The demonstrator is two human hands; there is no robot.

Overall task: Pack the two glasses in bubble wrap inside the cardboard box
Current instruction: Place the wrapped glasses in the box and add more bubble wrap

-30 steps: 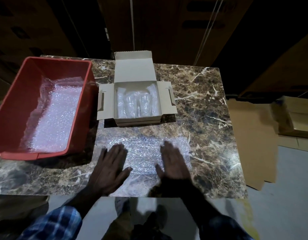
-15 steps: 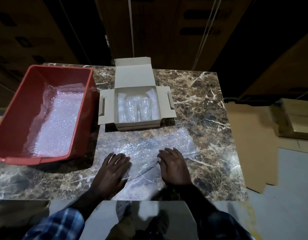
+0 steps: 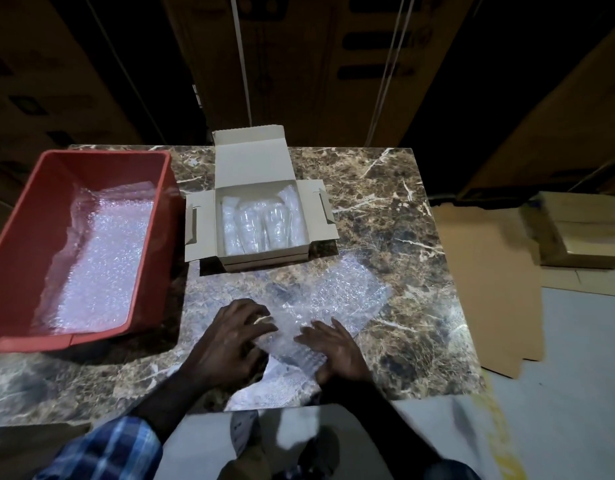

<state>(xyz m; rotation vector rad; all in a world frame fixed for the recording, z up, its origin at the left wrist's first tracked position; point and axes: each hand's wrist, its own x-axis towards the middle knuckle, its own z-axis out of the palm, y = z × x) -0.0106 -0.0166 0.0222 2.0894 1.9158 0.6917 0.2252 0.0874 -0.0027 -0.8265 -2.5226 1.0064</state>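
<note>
The open cardboard box (image 3: pixel 257 161) stands at the table's middle back, lid flap up and side flaps out. Two clear glasses (image 3: pixel 263 225) lie side by side inside it on bubble wrap lining (image 3: pixel 230 226). In front of the box a loose bubble wrap sheet (image 3: pixel 340 296) lies rumpled on the table. My left hand (image 3: pixel 230 341) has its fingers curled into the sheet's near left part and grips it. My right hand (image 3: pixel 335 349) rests on the sheet's near part, fingers spread and bent slightly.
A red plastic bin (image 3: pixel 18 258) lined with bubble wrap fills the table's left side. The marble table (image 3: pixel 396 216) ends close behind the box and near my body. Flat cardboard (image 3: pixel 489 282) and stacked boxes (image 3: pixel 583 233) lie on the floor to the right.
Both hands went from lying flat on the smooth sheet to drawing together. The sheet has bunched up between them and its far right corner has lifted and skewed.
</note>
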